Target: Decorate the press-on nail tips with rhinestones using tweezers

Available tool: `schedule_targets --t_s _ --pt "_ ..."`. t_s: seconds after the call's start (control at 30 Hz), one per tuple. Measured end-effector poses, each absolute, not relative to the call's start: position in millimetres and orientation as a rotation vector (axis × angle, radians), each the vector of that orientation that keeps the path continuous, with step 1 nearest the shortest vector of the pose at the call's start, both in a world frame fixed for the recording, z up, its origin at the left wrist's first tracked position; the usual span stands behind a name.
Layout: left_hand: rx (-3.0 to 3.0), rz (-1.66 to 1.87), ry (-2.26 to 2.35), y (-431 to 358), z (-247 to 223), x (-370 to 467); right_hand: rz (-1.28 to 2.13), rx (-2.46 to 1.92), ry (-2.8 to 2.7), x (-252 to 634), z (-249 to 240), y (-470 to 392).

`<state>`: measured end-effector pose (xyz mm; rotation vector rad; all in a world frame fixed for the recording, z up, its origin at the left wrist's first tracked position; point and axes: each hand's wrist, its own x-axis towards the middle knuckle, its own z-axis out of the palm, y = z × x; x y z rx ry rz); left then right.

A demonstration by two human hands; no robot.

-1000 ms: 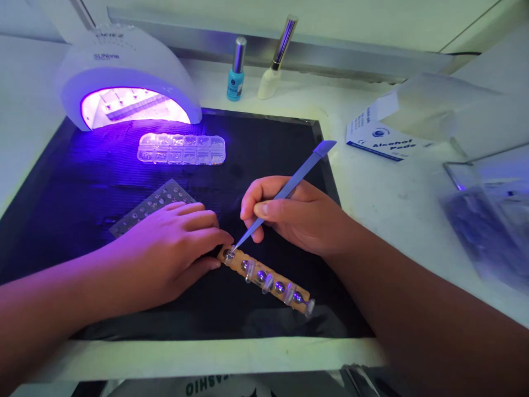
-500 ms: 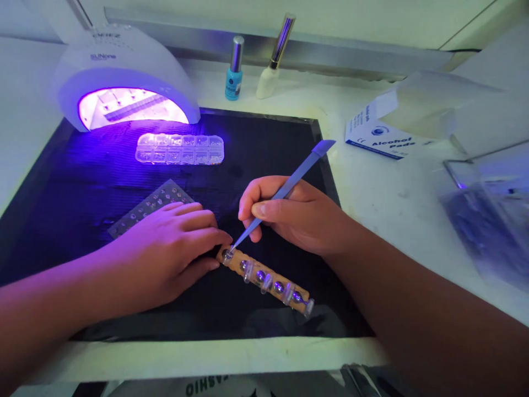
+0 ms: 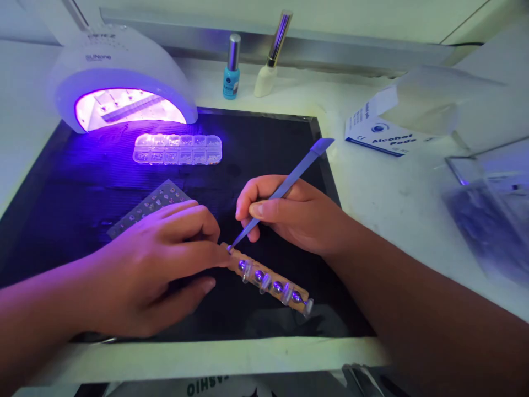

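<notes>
My right hand (image 3: 285,212) grips a blue plastic cuticle pusher (image 3: 291,179) like a pen, its thin end pointing down and left. That tip meets the far left end of a tan strip (image 3: 270,271), which lies slantwise on the black mat (image 3: 264,149). Along the strip sit several dark, shiny rounded pieces (image 3: 259,275) with clear plastic parts between them. My left hand (image 3: 165,259) reaches over from the left. Its index fingertip touches the strip's left end beside the pusher tip, and its thumb is held apart below. The fingertip partly hides that end.
A lit nail lamp (image 3: 124,71) stands at back left, behind a clear compartment case (image 3: 177,149). A sticker sheet (image 3: 151,207) lies partly under my left hand. Blue (image 3: 231,77) and pale (image 3: 265,81) polish bottles stand at the back; an alcohol pads box (image 3: 372,124) sits right.
My left thumb has come away from the strip and dropped lower, while the index finger has stretched onto the strip's end. The right hand and pusher have hardly moved.
</notes>
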<state>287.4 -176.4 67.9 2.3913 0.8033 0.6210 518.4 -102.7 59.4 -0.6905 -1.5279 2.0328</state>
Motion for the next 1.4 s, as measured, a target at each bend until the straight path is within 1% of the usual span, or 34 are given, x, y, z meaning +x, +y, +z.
schedule_targets --t_s 0.27,0.43,0.57,0.77,0.93,1.07,1.4 --pt "2.376 0.622 0.827 -177.7 66.9 287.8 2.020 -0.715 -1.526 518.1 60.8 -102.2" --pt "2.400 0.550 0.819 -175.2 70.0 287.5 2.025 -0.726 -1.477 516.7 59.6 -103.0" --pt "2.400 0.612 0.806 -173.7 70.8 289.7 2.004 -0.737 -1.414 516.5 58.2 -101.8" --pt "2.293 0.640 0.814 -176.5 67.6 288.8 2.076 -0.688 -1.217 518.4 56.6 -99.0" --pt "2.176 0.736 1.016 -180.4 68.6 294.4 2.000 -0.571 -1.038 520.8 49.8 -91.3" --pt "2.169 0.737 1.172 -184.0 71.8 305.1 1.951 -0.547 -1.028 520.3 48.0 -88.9" --pt "2.350 0.645 1.290 -181.6 69.0 318.4 1.917 -0.572 -1.066 513.2 51.2 -91.0"
